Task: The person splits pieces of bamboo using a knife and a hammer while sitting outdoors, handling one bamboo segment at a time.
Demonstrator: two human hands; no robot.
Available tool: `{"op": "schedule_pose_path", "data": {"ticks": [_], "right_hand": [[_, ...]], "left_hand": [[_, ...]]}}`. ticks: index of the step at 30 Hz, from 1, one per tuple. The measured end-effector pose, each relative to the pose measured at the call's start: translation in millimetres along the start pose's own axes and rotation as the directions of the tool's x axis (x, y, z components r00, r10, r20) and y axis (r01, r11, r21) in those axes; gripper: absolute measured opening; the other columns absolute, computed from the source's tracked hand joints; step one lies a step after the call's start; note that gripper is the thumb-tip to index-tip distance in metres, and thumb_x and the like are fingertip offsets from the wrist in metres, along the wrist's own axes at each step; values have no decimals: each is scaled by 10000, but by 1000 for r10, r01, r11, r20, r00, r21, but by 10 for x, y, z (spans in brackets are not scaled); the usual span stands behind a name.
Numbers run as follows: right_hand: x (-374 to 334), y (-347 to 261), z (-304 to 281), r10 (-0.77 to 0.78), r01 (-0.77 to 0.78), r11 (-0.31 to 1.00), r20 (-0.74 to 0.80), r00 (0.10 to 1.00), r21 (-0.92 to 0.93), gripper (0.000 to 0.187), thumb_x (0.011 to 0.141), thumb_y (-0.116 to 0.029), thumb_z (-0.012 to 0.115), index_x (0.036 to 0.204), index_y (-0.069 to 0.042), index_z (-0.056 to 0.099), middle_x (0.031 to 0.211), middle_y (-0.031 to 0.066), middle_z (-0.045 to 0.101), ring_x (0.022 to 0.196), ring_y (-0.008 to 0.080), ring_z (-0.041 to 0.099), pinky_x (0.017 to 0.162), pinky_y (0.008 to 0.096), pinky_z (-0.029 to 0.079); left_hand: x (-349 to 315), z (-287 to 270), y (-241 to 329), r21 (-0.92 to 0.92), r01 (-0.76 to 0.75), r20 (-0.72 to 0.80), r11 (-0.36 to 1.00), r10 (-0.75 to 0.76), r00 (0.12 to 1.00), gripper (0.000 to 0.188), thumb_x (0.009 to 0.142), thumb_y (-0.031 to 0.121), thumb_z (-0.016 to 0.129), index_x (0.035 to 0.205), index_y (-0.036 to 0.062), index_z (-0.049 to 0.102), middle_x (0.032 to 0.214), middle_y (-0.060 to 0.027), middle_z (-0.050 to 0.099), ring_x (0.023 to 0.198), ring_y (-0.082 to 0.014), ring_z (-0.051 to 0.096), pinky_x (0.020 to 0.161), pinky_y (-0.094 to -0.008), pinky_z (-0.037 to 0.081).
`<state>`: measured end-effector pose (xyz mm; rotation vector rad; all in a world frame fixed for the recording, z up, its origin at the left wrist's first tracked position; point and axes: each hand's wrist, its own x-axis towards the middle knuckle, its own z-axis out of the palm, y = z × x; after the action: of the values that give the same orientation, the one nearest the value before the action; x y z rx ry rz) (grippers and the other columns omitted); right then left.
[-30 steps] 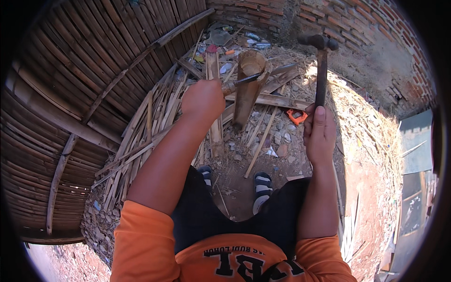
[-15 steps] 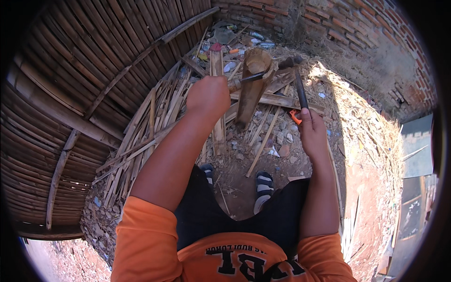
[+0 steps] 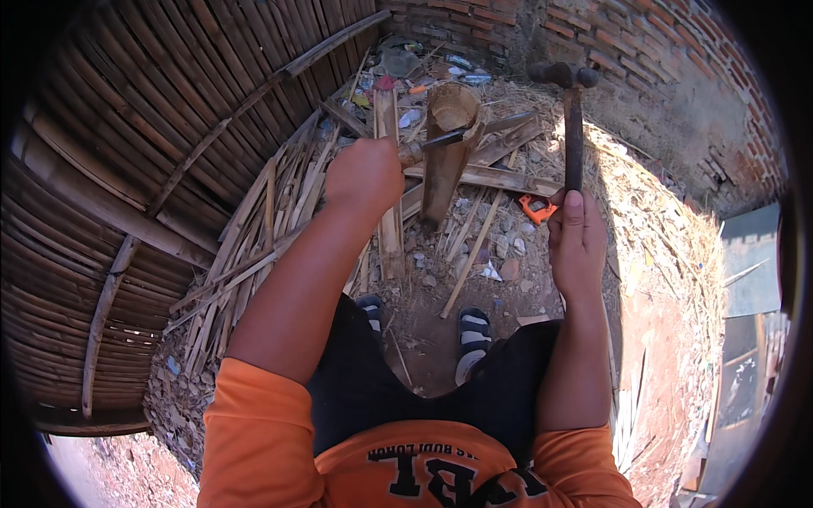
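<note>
My left hand [image 3: 364, 173] is closed round the wooden handle of a machete [image 3: 504, 124]. The dark blade crosses the upper part of a thick brown bamboo piece [image 3: 442, 182], and its tip sticks out past the right side. This bamboo stands upright, slightly tilted, with its round hollow end facing up. Off to the right, my right hand [image 3: 578, 245] grips a hammer [image 3: 574, 135] by its dark handle. The hammer's head is raised, apart from the blade.
Split bamboo strips [image 3: 267, 220] are heaped along the slatted wall [image 3: 186, 110] on the left. An orange-handled saw [image 3: 537, 209] lies beside my right hand. A brick wall [image 3: 644, 63] rises behind. Rubble and litter cover the ground around my sandalled feet [image 3: 474, 334].
The hammer has lifted up and away from the machete blade, with my right hand moving slightly right. My left hand and the bamboo appear slightly further left.
</note>
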<state>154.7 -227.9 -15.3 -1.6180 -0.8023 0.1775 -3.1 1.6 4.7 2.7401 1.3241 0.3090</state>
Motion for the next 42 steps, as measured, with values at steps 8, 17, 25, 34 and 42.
{"op": "schedule_pose_path", "data": {"ticks": [8,17,25,34,42], "right_hand": [[68,76,-7,132,-114,978,96,987,-174,447,1084,-419,502,990,4,611,683,111,555,656,187,538,629,372,443],[154,155,-1,162,-127,964,140,977,-232,445,1089,-416,488,965,0,587,695,96,551,648,184,528,619,363,439],[199,504,49,62,-9,951,163,985,-308,428,1078,-426,512,989,-20,614,668,61,562,611,150,545,582,333,426],[183,543,53,136,-90,963,169,976,-253,440,1073,-434,519,996,-14,625,716,104,588,685,198,579,652,368,457],[60,349,17,77,-70,996,125,989,-58,434,1066,-417,551,1144,-1,649,721,42,585,699,138,566,659,324,458]], "left_hand": [[22,-28,-59,7,24,8,1000,-24,1000,208,873,107,643,1049,64,745,996,-191,747,953,-375,733,817,-481,597],[21,21,-63,22,6,-20,1000,-5,1000,177,873,111,659,1017,65,750,981,-187,749,934,-373,736,796,-476,597],[13,-14,-34,29,-8,22,1000,7,1000,172,885,150,686,1020,65,750,985,-192,747,935,-372,737,801,-479,597],[6,-15,-62,60,-19,31,998,17,999,198,894,166,684,1052,65,748,1006,-187,745,964,-369,733,831,-476,593],[-13,-101,-31,58,-33,-51,998,36,998,242,877,231,726,1043,56,743,966,-196,745,927,-389,731,822,-484,595]]}}
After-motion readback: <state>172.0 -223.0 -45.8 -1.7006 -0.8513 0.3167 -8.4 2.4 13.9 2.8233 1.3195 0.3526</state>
